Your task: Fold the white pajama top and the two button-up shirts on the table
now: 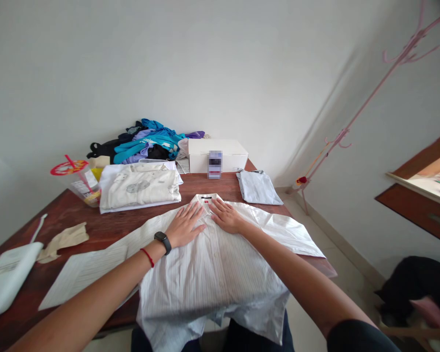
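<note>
Cup: clear plastic with red-patterned lid and straw (79, 181), tilted in view, near the far left corner of the tabletop (194, 184).
Carton: white box (220, 149), closed, along the far edge.
Blurred item: small upright object (214, 165) before the box's front face; markings illegible.
Scrap: crumpled beige sheet (66, 240), toward the left edge.
Appliance: rounded white object (10, 278), at the left edge; kind unclear.
Stand: pink rack with hooks (376, 90), on the floor (324, 234) beyond the right edge.
Furniture: brown wooden panel (420, 212), far right.

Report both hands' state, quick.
Left hand: open, palm down on the striped shirt, near its collar.
Right hand: open, also flat on it.
</note>
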A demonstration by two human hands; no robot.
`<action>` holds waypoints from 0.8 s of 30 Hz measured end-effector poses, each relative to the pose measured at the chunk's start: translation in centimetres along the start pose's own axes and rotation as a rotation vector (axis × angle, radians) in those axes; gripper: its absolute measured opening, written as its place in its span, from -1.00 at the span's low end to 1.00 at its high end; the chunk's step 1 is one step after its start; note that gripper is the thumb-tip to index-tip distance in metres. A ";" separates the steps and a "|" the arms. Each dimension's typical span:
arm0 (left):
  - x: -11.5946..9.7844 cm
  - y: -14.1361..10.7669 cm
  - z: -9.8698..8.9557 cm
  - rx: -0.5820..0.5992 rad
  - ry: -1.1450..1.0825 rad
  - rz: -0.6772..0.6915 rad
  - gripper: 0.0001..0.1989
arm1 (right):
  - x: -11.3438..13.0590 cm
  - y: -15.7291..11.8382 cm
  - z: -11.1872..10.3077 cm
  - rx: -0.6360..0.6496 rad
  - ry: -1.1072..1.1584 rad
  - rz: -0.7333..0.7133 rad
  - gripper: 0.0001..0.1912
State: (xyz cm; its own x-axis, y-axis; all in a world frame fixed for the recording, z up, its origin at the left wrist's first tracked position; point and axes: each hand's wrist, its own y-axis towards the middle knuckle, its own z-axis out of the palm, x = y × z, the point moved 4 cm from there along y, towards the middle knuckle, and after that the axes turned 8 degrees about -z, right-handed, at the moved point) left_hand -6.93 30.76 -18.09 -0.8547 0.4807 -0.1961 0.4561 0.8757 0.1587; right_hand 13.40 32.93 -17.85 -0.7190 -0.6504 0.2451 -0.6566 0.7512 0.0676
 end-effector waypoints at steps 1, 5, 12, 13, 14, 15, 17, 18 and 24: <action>0.4 -0.2 -0.3 0.032 0.008 -0.001 -0.31 | 0.0 0.0 0.0 0.004 0.005 0.001 -0.35; 0.7 -0.4 -1.4 0.120 0.009 -0.063 -0.36 | 0.3 0.1 -0.2 0.031 0.034 0.022 -0.33; 0.5 -6.1 -2.2 0.114 0.009 -0.207 -0.34 | 5.2 0.1 -1.1 -0.036 -0.017 0.036 -0.39; 0.8 -7.7 -2.4 0.088 0.020 -0.230 -0.35 | 6.2 0.1 -0.8 -0.040 -0.009 -0.002 -0.39; 1.2 -9.3 -2.6 0.052 0.032 -0.253 -0.36 | 7.0 0.0 -0.4 -0.032 0.006 -0.030 -0.38; 1.7 -10.9 -2.8 0.016 0.044 -0.278 -0.37 | 7.6 -0.1 0.0 -0.017 0.021 -0.044 -0.36; 2.7 -13.5 -3.3 -0.037 0.052 -0.333 -0.39 | 8.2 -0.2 0.9 0.011 0.035 -0.037 -0.34; 3.3 -14.5 -3.5 -0.047 0.048 -0.359 -0.40 | 8.3 -0.2 1.2 0.014 0.033 -0.025 -0.33; 7.8 -18.3 -4.8 -0.137 0.045 -0.564 -0.43 | 8.1 -0.2 1.5 0.022 -0.024 0.008 -0.35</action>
State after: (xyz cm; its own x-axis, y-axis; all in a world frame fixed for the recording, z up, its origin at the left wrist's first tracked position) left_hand -23.17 18.29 -17.85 -0.9672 -0.0637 -0.2460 -0.1067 0.9804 0.1655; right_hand 7.31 27.34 -17.34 -0.7290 -0.6474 0.2226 -0.6556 0.7537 0.0449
